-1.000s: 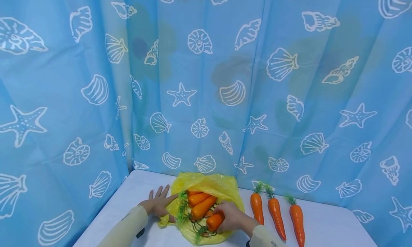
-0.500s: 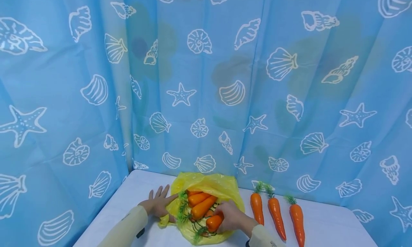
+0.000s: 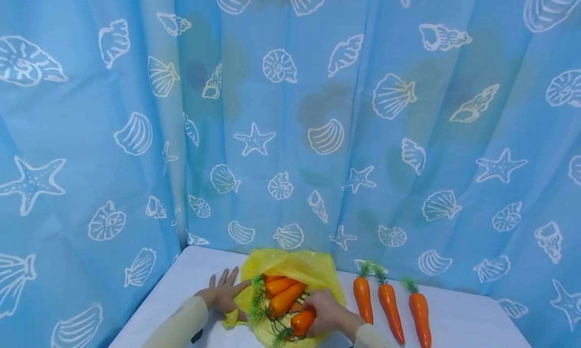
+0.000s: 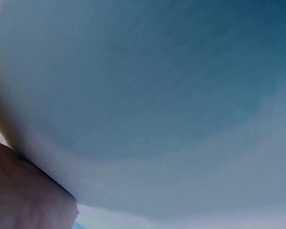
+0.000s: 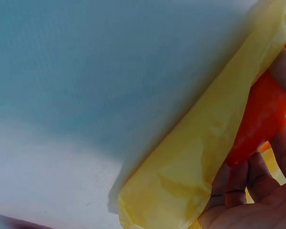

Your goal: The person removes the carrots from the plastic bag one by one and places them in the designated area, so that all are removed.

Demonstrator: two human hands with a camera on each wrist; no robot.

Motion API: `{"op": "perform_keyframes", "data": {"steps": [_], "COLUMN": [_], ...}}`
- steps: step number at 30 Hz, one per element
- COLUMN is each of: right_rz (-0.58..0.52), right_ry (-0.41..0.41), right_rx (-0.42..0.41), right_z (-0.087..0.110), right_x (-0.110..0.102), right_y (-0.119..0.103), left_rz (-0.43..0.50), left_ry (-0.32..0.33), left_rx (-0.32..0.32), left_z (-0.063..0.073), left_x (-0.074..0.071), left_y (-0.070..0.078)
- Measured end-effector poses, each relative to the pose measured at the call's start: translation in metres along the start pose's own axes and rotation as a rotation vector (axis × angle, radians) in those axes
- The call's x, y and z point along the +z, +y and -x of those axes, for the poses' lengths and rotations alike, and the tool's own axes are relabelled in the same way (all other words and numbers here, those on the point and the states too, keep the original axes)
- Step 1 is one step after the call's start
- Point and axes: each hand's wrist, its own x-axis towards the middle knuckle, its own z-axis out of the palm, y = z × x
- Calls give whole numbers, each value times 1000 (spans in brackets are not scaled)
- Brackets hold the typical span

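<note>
From my distant place I am watching the right hand (image 3: 328, 311) gripping one carrot (image 3: 301, 322) in the mouth of the bag (image 3: 313, 267). The fingers are curling round its thick end, and the green top (image 3: 282, 335) is pointing to the left. The right wrist view is showing the fingers on both sides of the carrot, while a fold of the bag is covering part of it.

The left hand (image 3: 224, 296) is lying at the left edge of the bag with its fingers spread, holding nothing. It is seeming to touch the bag, but the left wrist view is showing mostly table (image 3: 463, 317), so I cannot tell how firmly it is pressing.

Other carrots (image 3: 287, 300) are lying in the bag, just above the gripped one in the head view. Three carrots (image 3: 389, 307) are lying on the table, to the right of the bag, with their tops pointing to the curtain (image 3: 290, 111).

For handling this carrot well, I am judging that the grip should stay on the thick body (the thin green top looks easy to tangle with the others). The left hand should be steadying the bag, and the right fingers should be avoiding pinching the plastic fold together with the carrot.
</note>
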Motion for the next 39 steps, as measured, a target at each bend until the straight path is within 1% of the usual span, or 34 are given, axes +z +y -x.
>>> {"op": "perform_keyframes", "data": {"steps": [3, 5, 10, 13, 15, 19, 22, 26, 28, 31, 35, 39], "right_rz": [2, 3, 48, 44, 28, 35, 57, 62, 65, 60, 82, 71], "right_ry": [0, 2, 3, -8, -19, -13, -6, -20, -25, -24, -9, -1], "right_rx": [-5, -6, -41, -41, -22, -25, -32, -14, -11, -28, -93, -148], "right_z": [2, 3, 3, 5, 6, 5, 4, 4, 4, 4, 5, 6], "right_x": [2, 2, 4, 7, 9, 9, 9, 9, 8, 6, 4, 5], "right_y": [-1, -2, -4, -3, -2, 1, 2, 0, -1, -4, -8, -14], "left_rz": [6, 7, 8, 8, 8, 10, 11, 6, 6, 6, 17, 31], "left_ry": [-14, -9, -2, -23, -27, 2, 7, -23, -28, -33, -23, -10], "left_rx": [-13, -18, -15, -10, -2, 18, 22, 5, -6, -1, 14, 33], "left_z": [2, 1, -4, -3, -1, -3, 1, 10, 12, 13, 6, 0], "left_x": [2, 2, 5, 6, 6, 8, 6, -1, -3, -6, -3, 1], "left_y": [2, 2, 0, 1, 3, 2, 5, 11, 13, 14, 7, -1]}}
